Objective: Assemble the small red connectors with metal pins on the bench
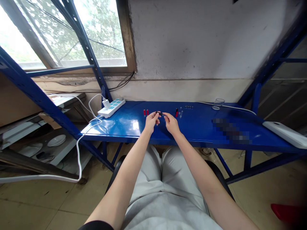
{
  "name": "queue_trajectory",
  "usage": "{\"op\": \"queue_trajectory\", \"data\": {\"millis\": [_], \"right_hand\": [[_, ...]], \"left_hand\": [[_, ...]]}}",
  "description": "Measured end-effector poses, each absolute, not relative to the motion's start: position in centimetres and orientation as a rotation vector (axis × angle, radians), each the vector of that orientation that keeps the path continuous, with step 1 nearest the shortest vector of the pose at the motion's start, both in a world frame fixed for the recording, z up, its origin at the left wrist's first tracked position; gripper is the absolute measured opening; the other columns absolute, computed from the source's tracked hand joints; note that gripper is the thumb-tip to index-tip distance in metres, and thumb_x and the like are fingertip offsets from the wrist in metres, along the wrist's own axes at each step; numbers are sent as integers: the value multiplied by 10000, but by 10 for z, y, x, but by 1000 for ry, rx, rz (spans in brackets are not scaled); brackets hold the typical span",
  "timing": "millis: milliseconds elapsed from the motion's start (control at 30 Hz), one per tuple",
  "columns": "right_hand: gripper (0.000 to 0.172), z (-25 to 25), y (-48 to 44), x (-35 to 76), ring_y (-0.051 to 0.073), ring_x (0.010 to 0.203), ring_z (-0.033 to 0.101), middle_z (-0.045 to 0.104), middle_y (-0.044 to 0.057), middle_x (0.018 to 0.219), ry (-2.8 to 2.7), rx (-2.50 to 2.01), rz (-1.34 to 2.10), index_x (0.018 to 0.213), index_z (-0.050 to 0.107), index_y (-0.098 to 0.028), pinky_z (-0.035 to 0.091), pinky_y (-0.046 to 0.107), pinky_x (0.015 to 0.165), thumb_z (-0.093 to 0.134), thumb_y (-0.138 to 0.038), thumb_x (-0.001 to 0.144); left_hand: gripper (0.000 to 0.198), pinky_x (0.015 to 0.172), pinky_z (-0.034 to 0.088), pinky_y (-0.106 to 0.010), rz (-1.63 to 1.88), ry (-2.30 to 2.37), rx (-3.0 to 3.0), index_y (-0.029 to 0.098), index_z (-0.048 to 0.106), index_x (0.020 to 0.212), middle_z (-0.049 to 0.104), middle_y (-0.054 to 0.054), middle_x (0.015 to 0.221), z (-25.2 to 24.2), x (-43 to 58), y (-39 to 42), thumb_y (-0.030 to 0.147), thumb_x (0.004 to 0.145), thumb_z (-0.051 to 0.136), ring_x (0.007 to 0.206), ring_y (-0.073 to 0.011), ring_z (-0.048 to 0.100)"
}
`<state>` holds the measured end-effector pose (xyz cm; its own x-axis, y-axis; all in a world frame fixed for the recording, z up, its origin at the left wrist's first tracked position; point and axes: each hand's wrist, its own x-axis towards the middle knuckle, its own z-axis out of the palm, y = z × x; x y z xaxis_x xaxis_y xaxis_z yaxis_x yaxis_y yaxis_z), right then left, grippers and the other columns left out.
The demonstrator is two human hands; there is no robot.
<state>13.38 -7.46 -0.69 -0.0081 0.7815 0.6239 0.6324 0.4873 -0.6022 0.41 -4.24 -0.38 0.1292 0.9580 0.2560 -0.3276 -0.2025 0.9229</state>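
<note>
My left hand [152, 120] and my right hand [171, 123] meet over the middle of the blue metal shelf [124, 127], fingertips pinched on the two ends of a small dark tube-like piece [160, 113]. Two small red pieces [145, 112] stand on the shelf just left of my left hand. To the right of my right hand lie a red-and-black small piece [176, 112] and a small clear piece [181, 113]. Behind them sits a short row of tiny dark parts [188, 107].
A white power strip [111, 107] with a plugged adapter and white cable lies at the shelf's back left. A clear glass [218, 103] stands at the back right, a white flat device [285, 133] at the far right edge. Blue rack posts frame both sides; plates sit lower left.
</note>
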Motion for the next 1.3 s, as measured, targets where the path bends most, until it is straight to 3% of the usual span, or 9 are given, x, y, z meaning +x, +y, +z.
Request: {"op": "queue_trajectory", "data": {"millis": [133,300,467,733,967,1133,1300], "right_hand": [[317,-6,-76,133,206,850,613,657,80,950,-1709,-1348,222,1134,536,-189,475,317,718,379,-297,881],[262,-8,-74,132,201,843,613,651,75,982,-1718,-1328,189,1031,573,-210,464,302,697,378,-296,880],[272,-10,-72,135,201,784,615,657,73,870,-1628,-1292,211,1009,561,-196,459,302,679,370,-345,883],[270,-10,-74,135,194,770,619,653,82,889,-1497,-1177,276,1000,504,-199,465,306,679,405,-411,867],[277,0,-73,141,149,710,547,600,84,913,-1375,-1166,151,886,592,-179,458,283,664,477,-423,822],[275,2,-70,172,153,678,554,614,62,773,-1273,-1280,321,848,600,-163,462,287,644,538,-419,771],[104,-3,-63,215,163,648,594,646,50,688,-1432,-1641,488,734,596,-164,442,277,609,598,-266,714]], "left_hand": [[325,360,312,-166,1416,763,1213,126,597,939,565,0,707,-6,5,-40,377,734,627,416,-28,469],[248,358,318,-159,1462,776,1173,128,571,906,543,3,708,-7,5,-37,336,771,590,434,-32,483],[205,339,306,-167,1511,821,1134,137,544,898,530,11,705,-7,4,-36,314,795,552,414,-35,468],[271,334,301,-159,1406,910,1319,128,564,812,580,-12,698,-9,7,-40,384,732,608,414,-39,469],[332,354,314,-160,1381,978,1361,129,583,811,592,-24,709,-7,7,-42,438,698,624,437,-44,465],[308,470,399,-185,1356,1060,1502,133,622,800,600,-28,680,-12,12,-39,413,674,650,526,-78,513],[238,568,421,-230,1241,1090,1831,145,674,759,630,-46,684,-7,30,-34,367,671,659,593,-118,537]]}}
